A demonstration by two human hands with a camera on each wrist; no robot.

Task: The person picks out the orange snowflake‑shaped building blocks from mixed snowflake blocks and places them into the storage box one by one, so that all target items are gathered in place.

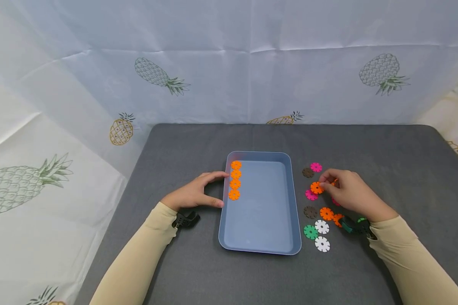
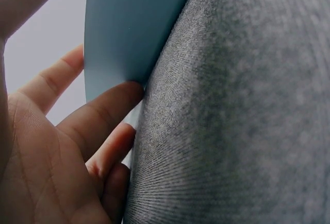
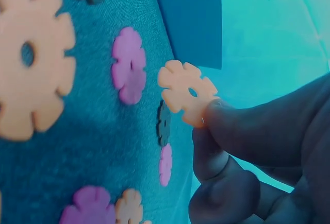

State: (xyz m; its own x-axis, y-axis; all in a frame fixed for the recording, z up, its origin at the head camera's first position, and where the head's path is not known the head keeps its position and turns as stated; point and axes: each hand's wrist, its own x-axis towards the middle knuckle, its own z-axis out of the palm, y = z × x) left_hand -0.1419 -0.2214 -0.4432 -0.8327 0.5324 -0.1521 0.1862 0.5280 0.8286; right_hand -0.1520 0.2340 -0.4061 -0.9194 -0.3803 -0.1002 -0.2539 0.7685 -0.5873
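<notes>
Between thumb and forefinger my right hand (image 1: 352, 192) pinches an orange notched disc (image 1: 316, 187), which the right wrist view shows raised off the cloth. Fingers fairly straight, my left hand (image 1: 195, 191) touches the left wall of a blue-grey tray (image 1: 259, 228). Down the tray's left side runs a column of several orange notched discs (image 1: 235, 184). Loose discs lie around the right hand: pink (image 1: 316, 167), brown (image 1: 310, 212), orange (image 1: 326, 214), white (image 1: 322, 227) and green (image 1: 311, 231). Part of this group is hidden behind the right hand and wrist.
A dark grey cloth (image 1: 191, 148) covers the table. Behind it hangs a pale sheet (image 1: 221, 89) printed with pineapples. Each wrist wears a black band, the left band (image 1: 188, 220) resting close over the cloth. The loose discs lie just right of the tray.
</notes>
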